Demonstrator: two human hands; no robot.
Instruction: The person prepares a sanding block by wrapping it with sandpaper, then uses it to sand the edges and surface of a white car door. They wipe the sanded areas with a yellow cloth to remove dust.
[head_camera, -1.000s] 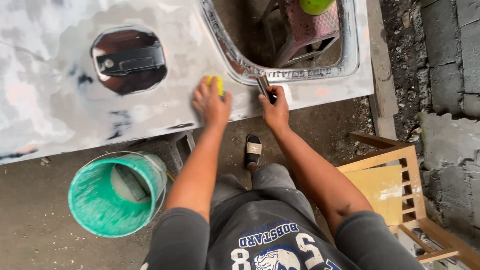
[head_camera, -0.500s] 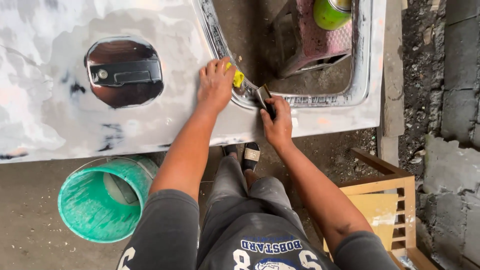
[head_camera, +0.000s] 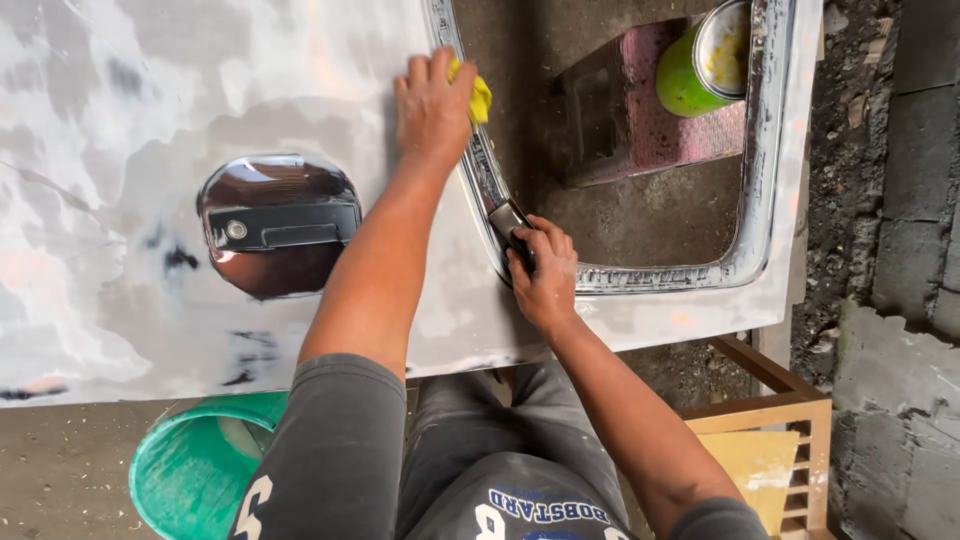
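A grey, sanded car door panel (head_camera: 120, 200) lies flat in front of me, with a dark recessed door handle (head_camera: 278, 228) and a window opening framed by a metal rim (head_camera: 750, 240). My left hand (head_camera: 432, 105) presses a yellow pad (head_camera: 480, 97) against the panel at the rim's left edge. My right hand (head_camera: 543, 275) grips a small dark sanding block (head_camera: 507, 220) and holds it against the lower left corner of the rim.
A green can (head_camera: 705, 60) stands on a pink stool (head_camera: 650, 110) seen through the window opening. A green bucket (head_camera: 200, 470) sits on the ground at lower left. A wooden chair (head_camera: 770, 440) is at lower right, with a grey block wall (head_camera: 900, 250) on the right.
My left hand has slid the yellow pad farther up along the rim's left edge. My right hand stays at the rim's lower left corner. The view has moved closer to the panel.
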